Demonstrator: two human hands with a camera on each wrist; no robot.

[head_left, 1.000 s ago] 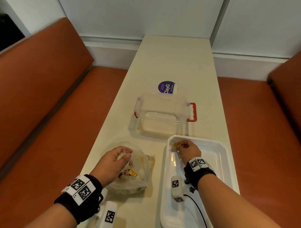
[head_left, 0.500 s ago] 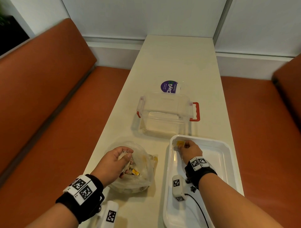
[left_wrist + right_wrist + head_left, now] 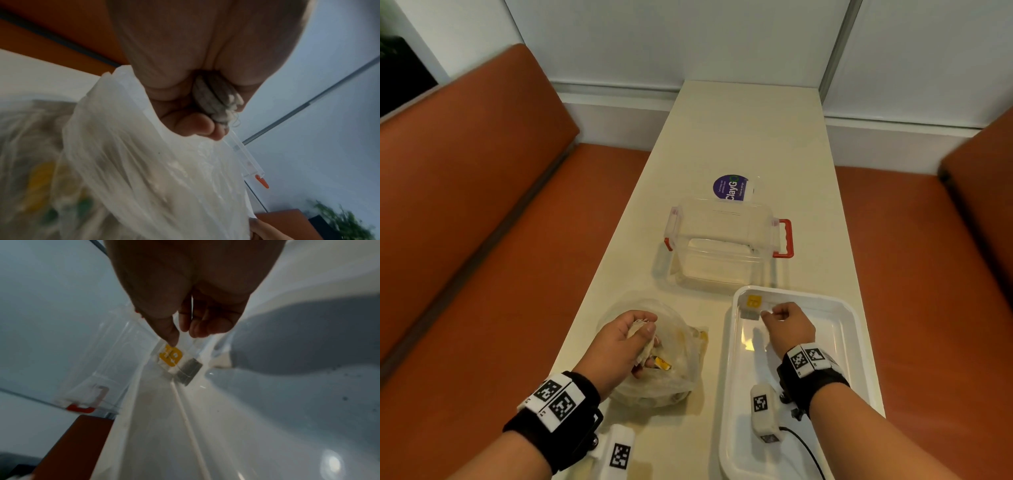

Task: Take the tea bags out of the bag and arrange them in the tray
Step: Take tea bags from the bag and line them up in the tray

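Observation:
A clear plastic bag [image 3: 674,380] of tea bags lies at the table's near left. My left hand [image 3: 633,342] is at its mouth and grips a bunch of grey tea bags [image 3: 213,100], with bag film [image 3: 144,162] draped over the fist. One tea bag with a yellow tag [image 3: 752,306] lies in the far left corner of the white tray [image 3: 859,329]. My right hand [image 3: 780,317] hovers just right of it with loosely curled fingers and holds nothing. In the right wrist view the thumb tip [image 3: 171,339] sits just above the yellow tag [image 3: 171,356].
A clear box with red handles [image 3: 719,246] stands just beyond the tray and the bag. A lid with a purple round label [image 3: 731,187] lies behind it. Orange benches [image 3: 482,240] flank the narrow table on both sides.
My right hand has let go of the yellow-tagged tea bag in the tray's far left corner and drawn back to the right. The left hand stays at the bag's mouth.

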